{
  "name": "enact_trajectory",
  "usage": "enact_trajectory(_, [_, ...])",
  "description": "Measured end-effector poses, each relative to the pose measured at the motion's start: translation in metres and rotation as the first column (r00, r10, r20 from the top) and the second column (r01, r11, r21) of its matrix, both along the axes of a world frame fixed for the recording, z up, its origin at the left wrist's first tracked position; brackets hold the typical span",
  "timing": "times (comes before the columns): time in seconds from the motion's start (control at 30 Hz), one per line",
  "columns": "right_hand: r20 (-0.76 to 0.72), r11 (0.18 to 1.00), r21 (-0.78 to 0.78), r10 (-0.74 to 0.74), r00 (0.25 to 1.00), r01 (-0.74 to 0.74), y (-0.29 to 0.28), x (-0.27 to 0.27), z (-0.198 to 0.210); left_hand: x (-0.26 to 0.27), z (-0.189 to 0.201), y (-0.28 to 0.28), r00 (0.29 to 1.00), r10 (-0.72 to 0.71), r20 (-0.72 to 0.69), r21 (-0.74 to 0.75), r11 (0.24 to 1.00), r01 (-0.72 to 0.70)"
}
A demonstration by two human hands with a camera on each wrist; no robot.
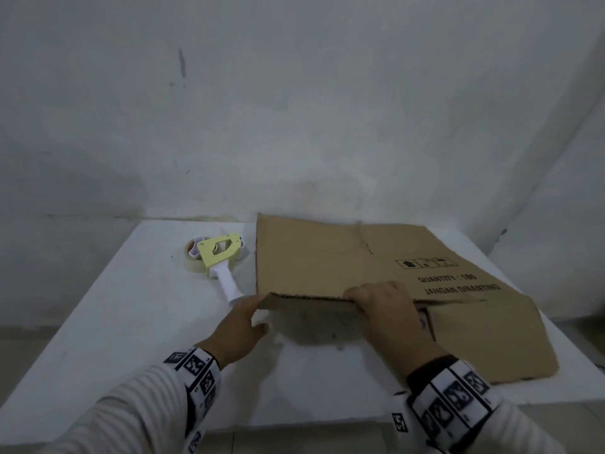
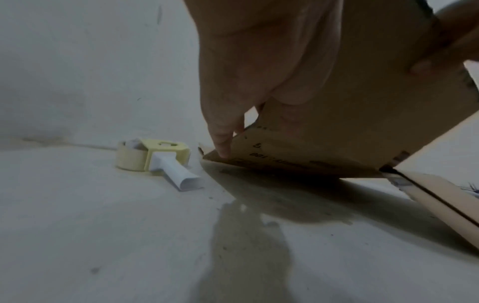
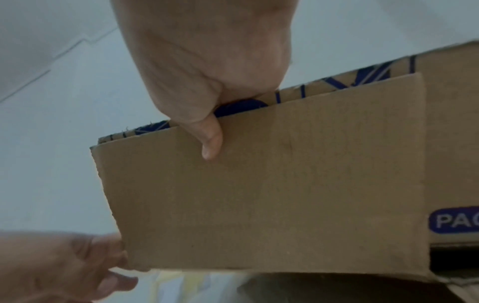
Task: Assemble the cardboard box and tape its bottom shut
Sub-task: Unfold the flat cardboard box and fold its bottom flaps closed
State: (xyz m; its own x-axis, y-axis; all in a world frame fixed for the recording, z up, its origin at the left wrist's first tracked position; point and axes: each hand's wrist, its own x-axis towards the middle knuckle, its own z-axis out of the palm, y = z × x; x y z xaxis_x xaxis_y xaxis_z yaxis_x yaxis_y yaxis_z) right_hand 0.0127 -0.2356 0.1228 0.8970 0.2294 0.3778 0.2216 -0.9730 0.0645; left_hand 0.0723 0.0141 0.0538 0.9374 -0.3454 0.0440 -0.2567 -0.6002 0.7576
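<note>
A flattened brown cardboard box (image 1: 327,257) with black print lies on the white table (image 1: 131,339), its near left flap lifted off the surface. My right hand (image 1: 370,298) grips that flap's near edge, fingers over the top. In the right wrist view its thumb (image 3: 211,141) presses the flap's plain face (image 3: 259,194). My left hand (image 1: 258,314) pinches the flap's left corner between fingers and thumb. In the left wrist view a fingertip (image 2: 223,151) touches that corner of the cardboard (image 2: 337,133).
A yellow tape dispenser (image 1: 219,253) with a white handle and a roll of tape lies on the table just left of the box, also visible in the left wrist view as the dispenser (image 2: 158,157). A white wall stands right behind the table.
</note>
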Motion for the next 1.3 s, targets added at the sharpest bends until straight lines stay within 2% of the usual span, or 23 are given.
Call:
enact_trajectory(0.07, [0.120, 0.997, 0.063, -0.046, 0.992, 0.039, -0.007, 0.002, 0.017, 0.004, 0.010, -0.006, 0.982, -0.016, 0.188, 0.025, 1.000, 0.012])
enact_trajectory(0.13, [0.267, 0.996, 0.076, -0.054, 0.962, 0.034, -0.014, 0.005, 0.036, 0.004, 0.026, -0.017, 0.976, 0.000, 0.216, 0.014, 1.000, -0.003])
enact_trajectory(0.2, [0.357, 0.997, 0.073, -0.031, 0.934, 0.006, -0.024, 0.011, 0.054, 0.003, 0.038, -0.029, 0.981, 0.056, 0.184, 0.029, 0.998, -0.063])
enact_trajectory(0.4, [0.420, 0.993, 0.070, 0.053, 0.906, -0.090, -0.055, 0.040, 0.108, 0.009, 0.065, -0.056, 0.964, 0.100, 0.245, -0.053, 0.995, -0.089])
enact_trajectory(0.53, [0.457, 0.980, 0.114, 0.094, 0.884, -0.163, -0.069, 0.058, 0.138, 0.011, 0.091, -0.072, 0.929, 0.218, 0.300, -0.128, 0.974, -0.187])
enact_trajectory(0.7, [0.467, 0.972, 0.077, 0.163, 0.869, -0.223, -0.077, 0.083, 0.165, 0.014, 0.111, -0.079, 0.920, 0.297, 0.257, -0.210, 0.946, -0.247])
enact_trajectory(0.8, [0.406, 0.961, 0.054, 0.226, 0.885, -0.271, -0.077, 0.102, 0.163, 0.018, 0.106, -0.080, 0.928, 0.317, 0.196, -0.228, 0.935, -0.272])
enact_trajectory(0.87, [0.408, 0.948, 0.036, 0.274, 0.871, -0.316, -0.071, 0.110, 0.152, 0.019, 0.101, -0.078, 0.932, 0.344, 0.115, -0.274, 0.913, -0.303])
enact_trajectory(0.93, [0.467, 0.941, 0.051, 0.273, 0.841, -0.334, -0.067, 0.115, 0.140, 0.022, 0.098, -0.075, 0.924, 0.378, 0.061, -0.297, 0.890, -0.345])
enact_trajectory(1.07, [0.599, 0.929, 0.071, 0.252, 0.760, -0.364, -0.064, 0.130, 0.119, 0.033, 0.094, -0.069, 0.919, 0.392, 0.040, -0.284, 0.886, -0.366])
enact_trajectory(1.23, [0.686, 0.893, 0.031, 0.308, 0.659, -0.449, -0.066, 0.135, 0.102, 0.034, 0.097, -0.072, 0.885, 0.462, -0.064, -0.464, 0.771, -0.436])
enact_trajectory(1.3, [0.692, 0.878, 0.040, 0.320, 0.647, -0.477, -0.070, 0.132, 0.100, 0.035, 0.099, -0.074, 0.881, 0.464, -0.088, -0.503, 0.743, -0.442])
